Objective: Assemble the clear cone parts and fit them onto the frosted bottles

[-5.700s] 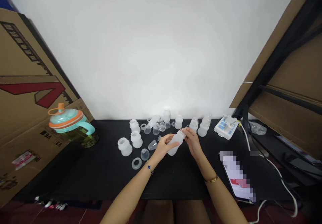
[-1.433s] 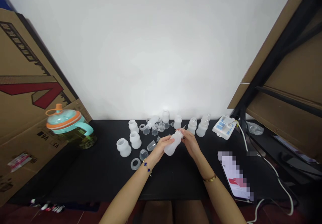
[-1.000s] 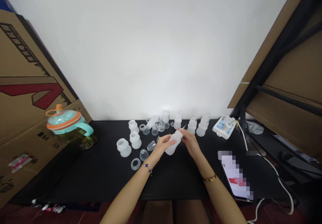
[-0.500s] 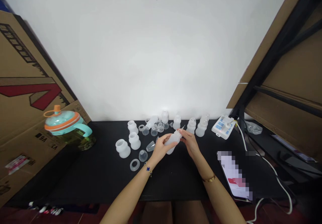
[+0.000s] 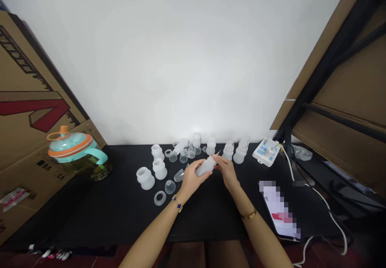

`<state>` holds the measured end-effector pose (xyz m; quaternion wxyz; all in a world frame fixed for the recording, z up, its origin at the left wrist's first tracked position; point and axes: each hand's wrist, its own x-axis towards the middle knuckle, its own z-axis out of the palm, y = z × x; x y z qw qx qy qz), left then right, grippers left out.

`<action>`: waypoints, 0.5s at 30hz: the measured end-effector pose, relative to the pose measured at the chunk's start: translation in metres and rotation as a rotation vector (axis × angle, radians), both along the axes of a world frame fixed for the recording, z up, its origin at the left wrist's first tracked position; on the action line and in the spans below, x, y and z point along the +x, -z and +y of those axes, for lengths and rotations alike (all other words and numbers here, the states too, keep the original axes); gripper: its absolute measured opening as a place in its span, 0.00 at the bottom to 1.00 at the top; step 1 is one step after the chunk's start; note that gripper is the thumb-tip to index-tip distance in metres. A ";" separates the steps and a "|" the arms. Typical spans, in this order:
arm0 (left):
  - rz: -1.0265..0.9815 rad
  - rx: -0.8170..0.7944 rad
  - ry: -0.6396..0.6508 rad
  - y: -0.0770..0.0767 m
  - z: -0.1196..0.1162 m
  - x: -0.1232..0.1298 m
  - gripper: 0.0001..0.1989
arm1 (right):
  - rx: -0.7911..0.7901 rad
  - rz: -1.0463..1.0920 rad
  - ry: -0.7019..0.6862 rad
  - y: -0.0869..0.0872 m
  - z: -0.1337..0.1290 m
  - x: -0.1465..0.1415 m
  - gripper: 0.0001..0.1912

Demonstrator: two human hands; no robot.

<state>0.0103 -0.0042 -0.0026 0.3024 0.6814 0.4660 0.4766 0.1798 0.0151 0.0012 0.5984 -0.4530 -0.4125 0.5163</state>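
Observation:
My left hand (image 5: 191, 176) is wrapped round a frosted white bottle (image 5: 206, 166), tilted with its neck up to the right. At the neck, the fingers of my right hand (image 5: 226, 170) pinch a small pale part with a thin tip; its exact shape is too small to tell. Left of my hands stand several open white bottles (image 5: 145, 178). A clear dome cap (image 5: 170, 187) and a white ring (image 5: 160, 198) lie in front of them. Behind my hands are more clear caps and rings (image 5: 183, 156). Bottles with clear caps (image 5: 240, 154) stand to the right.
A teal and orange jug (image 5: 79, 155) stands at the left by a cardboard box (image 5: 21, 139). On the right of the black table (image 5: 120, 215) are a white power strip (image 5: 266, 152), a phone (image 5: 280, 211) and a white cable (image 5: 324, 203). A white wall rises behind.
The bottle in my left hand is tilted a little flatter, and my hands have shifted slightly. The whole view has moved a little. My grips look the same.

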 end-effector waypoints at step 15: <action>0.065 0.108 -0.066 -0.003 -0.003 0.000 0.18 | 0.035 -0.071 0.042 -0.002 -0.004 -0.005 0.22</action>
